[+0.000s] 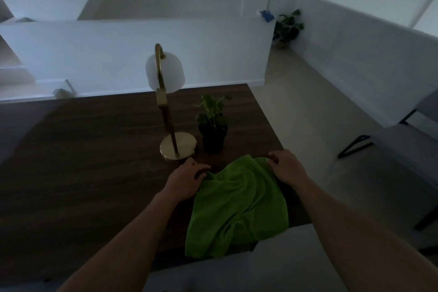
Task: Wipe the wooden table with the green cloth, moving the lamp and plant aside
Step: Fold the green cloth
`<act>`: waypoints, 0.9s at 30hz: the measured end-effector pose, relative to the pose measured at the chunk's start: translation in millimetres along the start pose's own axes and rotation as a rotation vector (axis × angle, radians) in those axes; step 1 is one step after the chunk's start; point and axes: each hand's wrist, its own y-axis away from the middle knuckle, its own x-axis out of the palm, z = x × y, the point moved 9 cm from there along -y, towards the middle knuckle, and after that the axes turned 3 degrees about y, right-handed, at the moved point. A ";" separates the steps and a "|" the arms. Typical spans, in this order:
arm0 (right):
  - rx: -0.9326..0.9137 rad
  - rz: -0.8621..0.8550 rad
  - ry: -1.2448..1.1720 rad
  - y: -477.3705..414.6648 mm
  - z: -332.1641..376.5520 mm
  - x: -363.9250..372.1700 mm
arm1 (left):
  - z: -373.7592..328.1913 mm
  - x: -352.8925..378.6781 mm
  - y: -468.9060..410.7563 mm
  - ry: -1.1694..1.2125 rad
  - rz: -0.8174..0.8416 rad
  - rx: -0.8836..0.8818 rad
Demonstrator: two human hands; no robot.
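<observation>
Bare forearms reach forward from the bottom of the view to the green cloth, which serves as the reference point for everything else.

Under the cloth and stretching well off to its left and beyond it is the dark wooden surface. The cloth lies rumpled at the near right corner, and its near edge droops over the rim. Just beyond its far left corner stands the lamp, upright on a round brass base, with a white shade high on a curved stem. The plant sits in a dark pot just beyond the cloth's far edge, close beside the lamp base but apart from it.

The left hand has its grip closed on the cloth's far left corner, fingers curled over the fabric. The right hand pinches the far right corner in the same way.

This looks like the opening step: the cloth is being taken up or spread, while lamp and plant stand unmoved. Next, one hand probably has to let go and lift the lamp low on its stem, since it looks top-heavy, then the pot, and set both left of the cloth.
</observation>
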 end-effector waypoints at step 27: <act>0.141 -0.315 -0.361 114.1 42.8 -227.2 | -101.1 -161.2 58.0 0.684 -0.474 -0.053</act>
